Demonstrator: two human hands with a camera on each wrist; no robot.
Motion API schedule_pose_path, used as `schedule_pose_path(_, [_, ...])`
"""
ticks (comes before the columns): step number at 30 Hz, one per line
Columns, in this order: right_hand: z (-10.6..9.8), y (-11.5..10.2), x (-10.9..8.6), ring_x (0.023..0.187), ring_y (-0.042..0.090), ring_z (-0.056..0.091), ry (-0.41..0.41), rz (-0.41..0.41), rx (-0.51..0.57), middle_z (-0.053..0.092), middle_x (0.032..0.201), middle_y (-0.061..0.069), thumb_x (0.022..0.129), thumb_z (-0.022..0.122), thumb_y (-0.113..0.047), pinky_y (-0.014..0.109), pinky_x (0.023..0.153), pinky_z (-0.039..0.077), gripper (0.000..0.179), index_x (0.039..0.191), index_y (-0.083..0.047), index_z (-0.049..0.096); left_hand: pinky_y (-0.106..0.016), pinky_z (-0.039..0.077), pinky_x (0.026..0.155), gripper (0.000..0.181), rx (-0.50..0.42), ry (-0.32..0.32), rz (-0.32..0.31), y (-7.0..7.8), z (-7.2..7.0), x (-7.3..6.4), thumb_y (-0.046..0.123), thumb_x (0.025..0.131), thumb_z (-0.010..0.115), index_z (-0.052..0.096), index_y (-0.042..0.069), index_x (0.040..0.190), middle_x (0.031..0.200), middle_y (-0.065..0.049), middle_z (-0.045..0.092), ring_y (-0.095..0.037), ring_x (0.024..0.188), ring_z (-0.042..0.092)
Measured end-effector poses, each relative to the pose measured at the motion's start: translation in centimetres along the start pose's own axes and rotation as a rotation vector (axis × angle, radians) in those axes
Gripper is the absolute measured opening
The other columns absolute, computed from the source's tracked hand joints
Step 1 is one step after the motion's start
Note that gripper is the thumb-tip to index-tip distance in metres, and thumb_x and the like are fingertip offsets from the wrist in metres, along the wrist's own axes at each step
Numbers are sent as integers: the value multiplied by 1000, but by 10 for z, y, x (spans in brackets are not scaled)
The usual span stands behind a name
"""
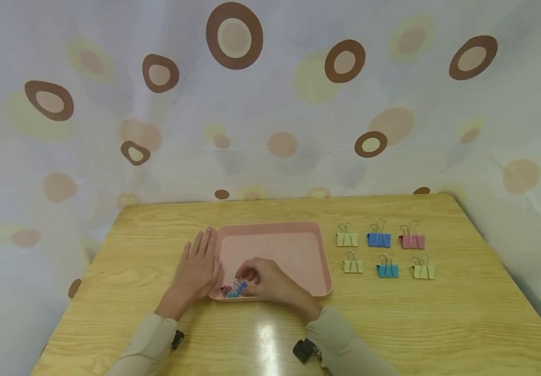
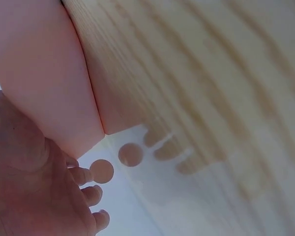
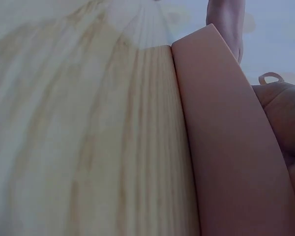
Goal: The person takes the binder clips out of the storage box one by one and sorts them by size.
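A pink tray (image 1: 275, 256) lies on the table. My left hand (image 1: 196, 269) rests along its left side with the fingers straight; in the left wrist view the palm (image 2: 24, 172) faces the tray's outer wall (image 2: 44, 69). Over the near wall, my right hand (image 1: 268, 279) reaches into the tray with bent fingers. Its fingertips are right at a blue binder clip (image 1: 241, 285) in the near left corner; I cannot tell whether they pinch it. Beside that clip lie a teal binder clip (image 1: 233, 294) and a dark red one (image 1: 225, 290). The tray wall (image 3: 236, 132) partly hides my right hand in the right wrist view.
Two rows of binder clips stand right of the tray. The back row has a pale yellow clip (image 1: 347, 239), a blue clip (image 1: 379, 240) and a pink clip (image 1: 412, 241). A teal clip (image 1: 388, 270) is between two pale yellow ones in front. A patterned curtain (image 1: 270, 104) hangs behind the table.
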State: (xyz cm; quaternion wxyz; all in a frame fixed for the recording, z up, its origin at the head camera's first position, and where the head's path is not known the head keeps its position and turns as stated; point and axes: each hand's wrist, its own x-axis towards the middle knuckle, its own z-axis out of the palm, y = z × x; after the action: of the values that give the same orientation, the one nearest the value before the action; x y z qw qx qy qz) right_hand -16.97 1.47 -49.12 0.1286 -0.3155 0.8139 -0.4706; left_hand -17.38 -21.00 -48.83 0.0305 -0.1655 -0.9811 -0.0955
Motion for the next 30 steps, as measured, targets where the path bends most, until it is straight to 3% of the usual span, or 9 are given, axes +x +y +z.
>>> schedule_pose_path(8, [4, 1, 6, 82, 19, 61, -8, 29, -75, 66, 89, 3, 83, 84, -1, 24, 73, 51, 15, 94, -7, 75, -63, 19, 120, 61, 1, 9, 3, 1, -3, -1, 20, 108, 36, 21, -9, 159, 166, -26, 22, -44, 152, 22])
schedule_pose_path(18, [6, 4, 4, 74, 8, 58, 22, 22, -58, 67, 84, -1, 82, 81, 4, 22, 68, 51, 16, 87, -9, 74, -60, 19, 122, 61, 33, -14, -16, 1, -1, -1, 22, 109, 37, 19, -7, 160, 167, -24, 20, -42, 153, 20])
schedule_pose_path(24, [4, 2, 1, 73, 10, 60, 62, -2, -46, 69, 87, 2, 84, 75, 6, 22, 66, 50, 14, 89, -7, 74, -61, 18, 121, 61, 18, 11, -5, 0, -1, -1, 21, 109, 37, 20, -6, 161, 167, -23, 21, -42, 153, 22])
schedule_pose_path(30, [2, 2, -1, 80, 17, 66, 149, -33, -24, 71, 91, 5, 86, 73, 6, 26, 71, 55, 12, 90, -4, 73, -63, 18, 121, 60, -18, 20, -1, -2, 1, -1, 21, 109, 34, 20, -7, 160, 166, -25, 21, -44, 152, 22])
